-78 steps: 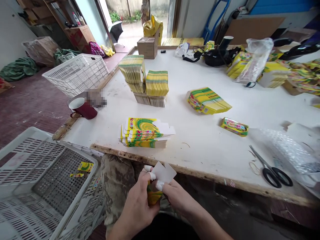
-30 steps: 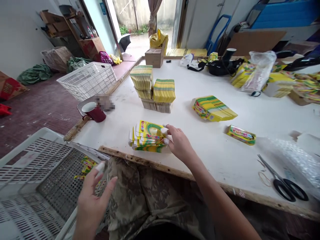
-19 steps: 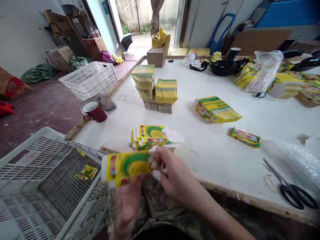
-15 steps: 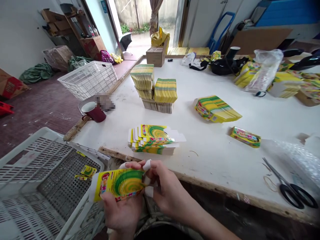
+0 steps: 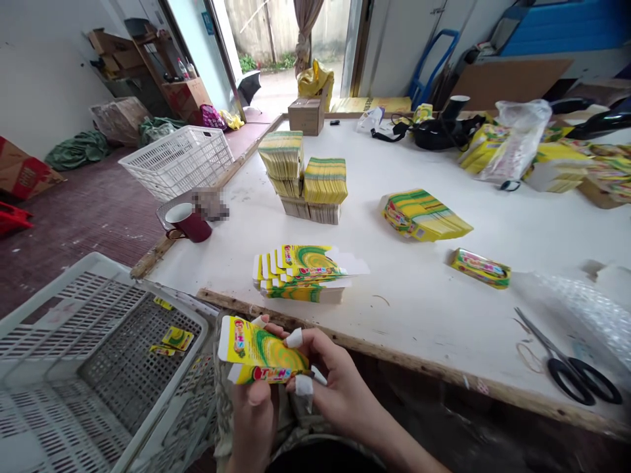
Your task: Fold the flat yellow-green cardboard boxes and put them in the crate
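A yellow and green small carton (image 5: pixel 266 348) with "TWINS" lettering is held over my lap, just off the table's front edge. Its front and one narrow side face show, and white card shows at the left end. My left hand (image 5: pixel 256 401) supports it from below, thumb in front and fingertips behind. Gripping the right end is my right hand (image 5: pixel 335 374), with white tape on its fingertips. Past my hands, a row of similar cartons (image 5: pixel 300 272) lies overlapped on the table, white flaps pointing right.
Stacks of flat cartons (image 5: pixel 325 180) and a fanned bundle (image 5: pixel 424 213) rest on the white table (image 5: pixel 365 263). Scissors (image 5: pixel 562 361) and a single carton (image 5: pixel 480 268) are at right. A maroon mug (image 5: pixel 190 223) stands left, above a plastic crate (image 5: pixel 133 355) holding several cartons.
The carton has shifted right and turned, so its narrow lettered side now faces me. My left thumb has moved off its front face to below it. My right hand still grips the right end.
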Motion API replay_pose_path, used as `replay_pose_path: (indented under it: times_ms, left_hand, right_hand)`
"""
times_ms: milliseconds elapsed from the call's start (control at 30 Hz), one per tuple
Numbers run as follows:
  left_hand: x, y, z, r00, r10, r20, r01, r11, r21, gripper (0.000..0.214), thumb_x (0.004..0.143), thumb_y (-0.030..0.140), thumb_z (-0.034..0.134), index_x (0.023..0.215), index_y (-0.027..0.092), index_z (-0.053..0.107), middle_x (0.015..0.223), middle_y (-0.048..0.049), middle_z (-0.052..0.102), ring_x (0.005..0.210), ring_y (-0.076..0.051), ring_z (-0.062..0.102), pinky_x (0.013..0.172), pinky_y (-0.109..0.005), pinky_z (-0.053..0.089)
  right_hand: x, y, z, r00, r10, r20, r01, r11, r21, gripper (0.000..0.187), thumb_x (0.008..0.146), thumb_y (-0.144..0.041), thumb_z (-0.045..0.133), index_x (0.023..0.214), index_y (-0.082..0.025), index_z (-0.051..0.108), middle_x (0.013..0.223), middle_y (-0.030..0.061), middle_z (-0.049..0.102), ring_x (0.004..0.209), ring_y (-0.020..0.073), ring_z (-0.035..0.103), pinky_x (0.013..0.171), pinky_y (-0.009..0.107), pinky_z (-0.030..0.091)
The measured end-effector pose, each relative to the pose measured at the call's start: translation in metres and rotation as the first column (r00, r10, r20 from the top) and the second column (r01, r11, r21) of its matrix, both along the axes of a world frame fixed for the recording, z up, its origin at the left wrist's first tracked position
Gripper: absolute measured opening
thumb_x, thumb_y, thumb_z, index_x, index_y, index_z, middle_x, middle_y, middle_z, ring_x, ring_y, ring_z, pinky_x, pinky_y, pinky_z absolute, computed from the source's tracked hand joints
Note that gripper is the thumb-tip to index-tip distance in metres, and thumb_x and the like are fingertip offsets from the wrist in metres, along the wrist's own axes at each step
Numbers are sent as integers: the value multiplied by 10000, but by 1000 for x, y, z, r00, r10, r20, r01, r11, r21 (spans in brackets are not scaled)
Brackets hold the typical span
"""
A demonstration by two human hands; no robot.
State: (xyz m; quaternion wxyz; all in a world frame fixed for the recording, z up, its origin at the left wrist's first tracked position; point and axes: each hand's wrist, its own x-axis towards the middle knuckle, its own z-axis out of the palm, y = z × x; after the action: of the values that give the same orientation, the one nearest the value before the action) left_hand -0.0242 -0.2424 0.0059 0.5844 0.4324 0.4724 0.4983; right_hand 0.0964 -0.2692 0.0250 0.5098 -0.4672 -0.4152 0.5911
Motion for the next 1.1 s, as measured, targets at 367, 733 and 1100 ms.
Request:
replay_pose_path:
  times_ms: [367,733,1100]
  left_hand:
    - [1,-1,-10,958,166,234,-128,977,-172,245,611,327,852,799,216,743,789,-21,716,693,-122,648,679,-159,527]
    - [-1,-3,-14,981,123,152,-81,963,-258,224,686,351,807,862,231,739,875,6,718,718,-115,639,688,-162,529]
    - [-13,-6,-15,973,-176,151,199,969,-147,316,748,380,756,1025,238,697,984,-29,691,877,-142,631,813,-187,502]
  right_hand:
    - [16,-12,-15,993,-109,-39,106,992,-68,228,822,-360,633,979,-203,682,890,21,695,802,160,605,718,251,478]
    - [21,-11,-20,990,-143,-15,140,981,-131,283,819,-404,622,969,-187,724,836,30,711,777,186,624,693,273,500]
    - [32,-14,-12,940,-95,327,86,995,42,247,877,-331,526,900,-175,716,768,35,665,685,144,568,626,241,430]
